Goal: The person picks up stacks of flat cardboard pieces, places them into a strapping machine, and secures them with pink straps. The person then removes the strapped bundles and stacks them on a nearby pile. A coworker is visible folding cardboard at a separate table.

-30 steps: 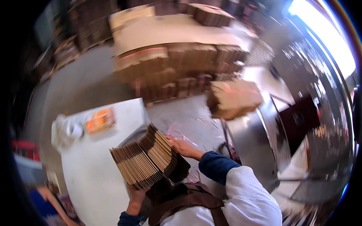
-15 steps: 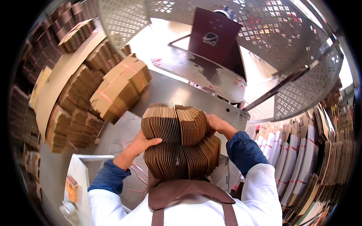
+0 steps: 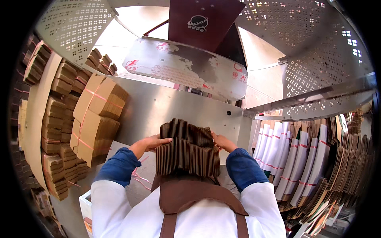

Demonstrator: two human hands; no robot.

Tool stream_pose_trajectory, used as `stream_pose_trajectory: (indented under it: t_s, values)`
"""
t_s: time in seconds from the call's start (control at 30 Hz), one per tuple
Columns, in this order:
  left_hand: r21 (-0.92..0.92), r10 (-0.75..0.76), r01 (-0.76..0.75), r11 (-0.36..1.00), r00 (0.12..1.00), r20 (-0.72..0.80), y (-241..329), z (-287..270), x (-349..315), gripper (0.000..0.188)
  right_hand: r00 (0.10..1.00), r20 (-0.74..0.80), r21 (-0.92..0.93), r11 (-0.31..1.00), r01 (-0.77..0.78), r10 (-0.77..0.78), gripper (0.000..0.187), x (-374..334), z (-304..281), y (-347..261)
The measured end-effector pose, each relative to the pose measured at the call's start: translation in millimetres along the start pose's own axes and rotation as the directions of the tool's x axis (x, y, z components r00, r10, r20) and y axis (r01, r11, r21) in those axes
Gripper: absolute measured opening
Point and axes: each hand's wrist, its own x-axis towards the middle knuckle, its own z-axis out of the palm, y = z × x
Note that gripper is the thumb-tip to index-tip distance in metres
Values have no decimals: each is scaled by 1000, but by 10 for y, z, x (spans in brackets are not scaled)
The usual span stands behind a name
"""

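Between my two hands is a thick stack of folded brown cardboard pieces (image 3: 188,152), edges upward, close against my apron. My left hand (image 3: 151,143) grips its left side, thumb laid over the top edges. At the right side, my right hand (image 3: 223,142) is closed on the outer pieces. The fingers of both hands are partly hidden behind the cardboard. Beyond the stack lies a bare metal tabletop (image 3: 149,103).
Tied bundles of flat cardboard (image 3: 97,115) stand at the left. White-wrapped bundles (image 3: 274,146) and brown sheets (image 3: 353,170) line the right. Ahead are a metal plate (image 3: 186,67), a dark red panel (image 3: 202,20) and perforated guards (image 3: 325,67). Pink strapping (image 3: 139,174) lies left of the stack.
The view has shifted. The cardboard stack, fanned and bulging before, now looks straighter and more level on top. Both hands still grip its sides.
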Motion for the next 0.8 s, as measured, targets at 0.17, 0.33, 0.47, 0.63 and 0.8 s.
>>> stream_pose_trajectory:
  t_s: [0.17, 0.33, 0.47, 0.63, 0.8]
  values:
    - [-32, 46, -47, 998, 999, -19, 98, 36, 44, 49, 1000, -4, 111, 994, 6, -6, 87, -4, 34, -64]
    - [-110, 286, -290, 951, 957, -52, 549, 169, -169, 69, 994, -76, 94, 992, 85, -78, 78, -11, -120, -77]
    - [130, 565, -550, 825, 804, -188, 680, 171, -271, 90, 968, -151, 236, 944, 231, -199, 68, -358, -445, -349]
    - [453, 803, -671, 587, 555, -217, 757, 248, -315, 115, 755, -339, 213, 736, 643, -561, 56, -661, -599, -509]
    - [582, 834, -614, 533, 499, -237, 448, 134, 582, 117, 826, -315, 403, 723, 562, -467, 60, -15, -493, -262]
